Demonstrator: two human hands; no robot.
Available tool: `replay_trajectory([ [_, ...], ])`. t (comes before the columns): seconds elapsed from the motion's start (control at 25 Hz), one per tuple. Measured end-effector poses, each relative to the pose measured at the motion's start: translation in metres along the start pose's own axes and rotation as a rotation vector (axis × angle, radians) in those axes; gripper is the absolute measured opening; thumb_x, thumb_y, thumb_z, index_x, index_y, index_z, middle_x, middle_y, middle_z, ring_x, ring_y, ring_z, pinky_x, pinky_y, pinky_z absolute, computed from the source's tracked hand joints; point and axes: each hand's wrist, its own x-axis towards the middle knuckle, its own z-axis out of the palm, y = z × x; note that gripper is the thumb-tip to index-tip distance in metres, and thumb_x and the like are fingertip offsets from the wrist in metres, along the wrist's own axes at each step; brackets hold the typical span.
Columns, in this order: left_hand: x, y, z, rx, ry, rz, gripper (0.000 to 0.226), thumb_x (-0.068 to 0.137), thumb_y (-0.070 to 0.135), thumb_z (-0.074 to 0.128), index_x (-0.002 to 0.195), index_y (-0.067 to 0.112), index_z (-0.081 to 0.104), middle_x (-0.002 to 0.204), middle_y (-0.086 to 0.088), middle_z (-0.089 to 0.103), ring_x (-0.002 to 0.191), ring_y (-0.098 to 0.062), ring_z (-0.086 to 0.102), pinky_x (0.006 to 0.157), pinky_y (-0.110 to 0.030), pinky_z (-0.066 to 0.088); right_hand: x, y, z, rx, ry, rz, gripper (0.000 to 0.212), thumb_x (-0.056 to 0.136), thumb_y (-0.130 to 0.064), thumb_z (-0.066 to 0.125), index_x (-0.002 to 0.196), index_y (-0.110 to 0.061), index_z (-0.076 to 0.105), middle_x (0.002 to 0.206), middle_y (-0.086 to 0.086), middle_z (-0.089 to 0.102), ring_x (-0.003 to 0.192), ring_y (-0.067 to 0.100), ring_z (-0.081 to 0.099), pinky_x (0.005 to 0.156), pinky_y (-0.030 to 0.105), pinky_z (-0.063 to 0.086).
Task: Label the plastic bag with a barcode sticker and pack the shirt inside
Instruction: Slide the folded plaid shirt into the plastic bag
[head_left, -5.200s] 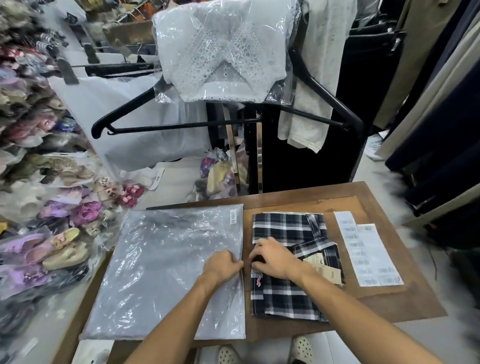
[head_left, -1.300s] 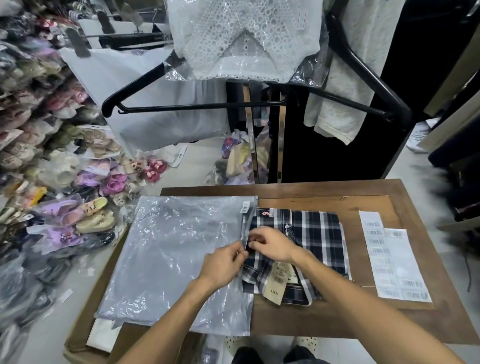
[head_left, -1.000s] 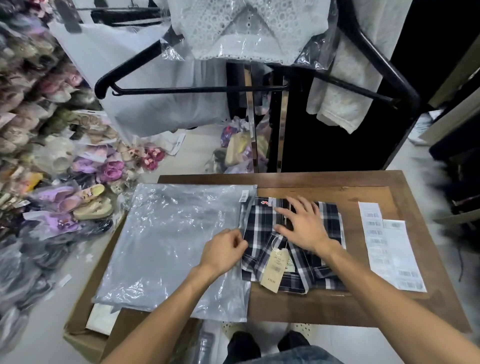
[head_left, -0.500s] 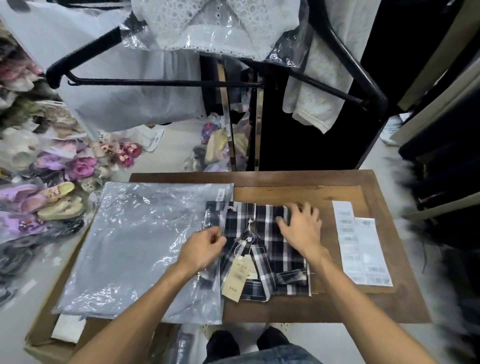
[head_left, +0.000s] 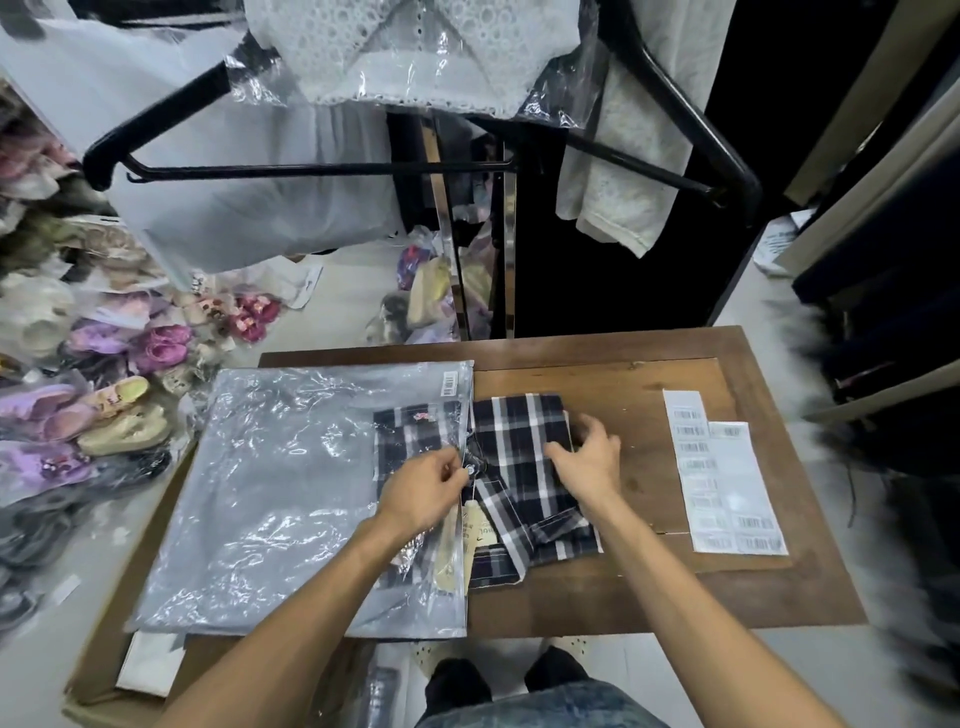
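Note:
A clear plastic bag lies flat on the left half of the wooden table, a barcode sticker stuck at its far right corner. A folded dark plaid shirt with a paper hang tag sits partly inside the bag's open right edge; its left part shows through the plastic. My left hand pinches the bag's open edge. My right hand presses on the shirt's right side, fingers curled over the fabric.
Sheets of barcode stickers lie on the table's right side. A black garment rack with bagged white clothes hangs just beyond the table. Bagged shoes pile up on the floor to the left. A cardboard box sits below the bag.
The shirt has slid leftward into the bag's opening. My left hand keeps the bag's edge lifted while my right hand has shifted to the shirt's right side and pushed it in.

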Motion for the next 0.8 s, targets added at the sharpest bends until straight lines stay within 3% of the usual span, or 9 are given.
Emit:
replay_trajectory([
  [0.08,-0.001,-0.001,0.0,0.009,-0.001,-0.004,0.023,0.107,0.027,0.048,0.092,0.014,0.06,0.085,-0.007,0.074,0.067,-0.013,0.062,0.074,-0.032,0.062,0.001,0.01,-0.001,0.06,0.029,0.112,0.061,0.088,-0.033,0.072,0.142,-0.011,0.05,0.133,0.007,0.057,0.097,0.019,0.059,0.094,0.03,0.049],
  [0.2,-0.001,-0.003,0.002,-0.012,0.005,0.007,0.021,0.106,0.022,0.05,0.093,0.011,0.062,0.085,-0.009,0.074,0.066,-0.012,0.061,0.076,-0.033,0.061,0.0,0.021,-0.005,0.027,-0.122,0.188,0.031,0.093,-0.033,0.067,0.113,-0.01,0.072,0.103,0.003,0.075,0.097,0.022,0.07,0.098,0.046,0.055],
  [0.28,-0.002,-0.002,0.004,-0.037,-0.008,0.003,0.02,0.106,0.02,0.05,0.091,0.013,0.062,0.083,-0.01,0.075,0.064,-0.011,0.063,0.073,-0.028,0.061,-0.003,0.021,-0.007,-0.047,-0.151,0.136,0.021,0.098,-0.03,0.061,0.108,-0.013,0.069,0.102,0.003,0.074,0.099,0.026,0.069,0.097,0.051,0.053],
  [0.4,-0.002,0.001,0.004,-0.098,-0.028,-0.004,0.018,0.105,0.018,0.054,0.092,0.011,0.064,0.081,-0.01,0.075,0.069,-0.013,0.07,0.069,-0.019,0.056,-0.007,0.017,-0.004,0.061,-0.189,0.126,0.011,0.103,-0.024,0.054,0.111,-0.016,0.057,0.107,0.008,0.07,0.101,0.03,0.068,0.095,0.053,0.054],
  [0.56,-0.001,0.006,0.005,-0.212,-0.043,-0.012,0.016,0.102,0.019,0.061,0.091,0.01,0.067,0.078,-0.009,0.076,0.066,-0.011,0.075,0.074,-0.03,0.063,-0.008,0.026,0.024,0.165,-0.196,0.143,0.035,0.1,-0.019,0.059,0.133,-0.009,0.05,0.109,0.006,0.07,0.101,0.023,0.069,0.095,0.049,0.056],
  [0.68,0.0,0.004,0.005,-0.245,-0.065,-0.04,0.015,0.1,0.02,0.065,0.086,0.013,0.066,0.081,-0.009,0.077,0.072,-0.02,0.077,0.077,-0.033,0.064,-0.015,0.025,0.043,0.137,-0.182,0.051,0.032,0.098,-0.02,0.064,0.128,-0.013,0.057,0.102,0.0,0.07,0.087,0.012,0.067,0.078,0.031,0.054],
  [0.8,-0.003,0.003,0.007,-0.32,-0.002,-0.067,0.011,0.097,0.017,0.07,0.087,0.014,0.069,0.078,-0.009,0.078,0.073,-0.023,0.077,0.079,-0.034,0.064,-0.02,0.023,0.039,0.146,0.0,-0.03,0.029,0.092,-0.016,0.071,0.12,-0.019,0.063,0.106,-0.006,0.07,0.089,0.003,0.066,0.074,0.02,0.05],
])
